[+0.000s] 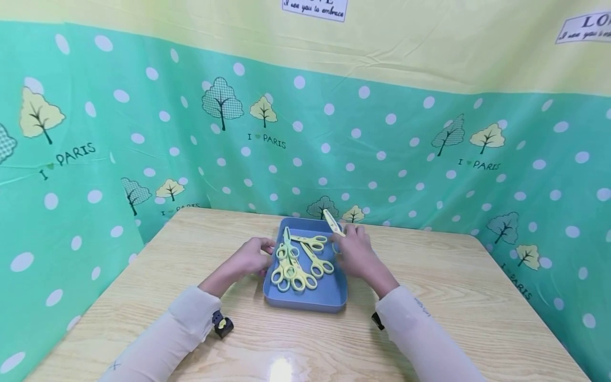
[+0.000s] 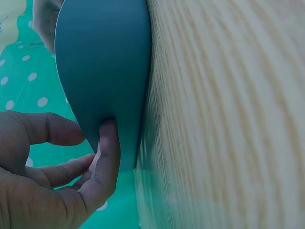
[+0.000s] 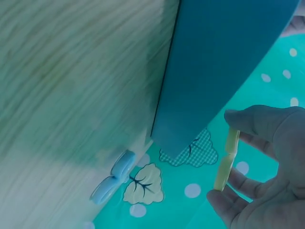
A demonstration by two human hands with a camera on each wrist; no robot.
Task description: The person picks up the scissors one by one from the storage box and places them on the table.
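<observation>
My right hand (image 1: pixel 355 250) is over the right wall of a blue tray (image 1: pixel 305 306), pinching a pair of yellow scissors by its handles (image 3: pixel 226 160). Its blades (image 1: pixel 332 221) point up and away, toward the curtain. Several yellow and pale green scissors lie in a loose pile inside the tray, among them a yellow pair (image 1: pixel 317 261) near the middle and a pale green pair (image 1: pixel 287 248) on top. At the tray's left side is my left hand (image 1: pixel 253 257). One of its fingers (image 2: pixel 109 148) presses the outer wall, and another has its tip right at the rim.
A pair of blue handles (image 3: pixel 113 176) lies on the wooden table (image 1: pixel 229 223) beyond the tray, in the right wrist view. Behind the table hangs a green and yellow curtain (image 1: pixel 305 143) printed with trees and dots.
</observation>
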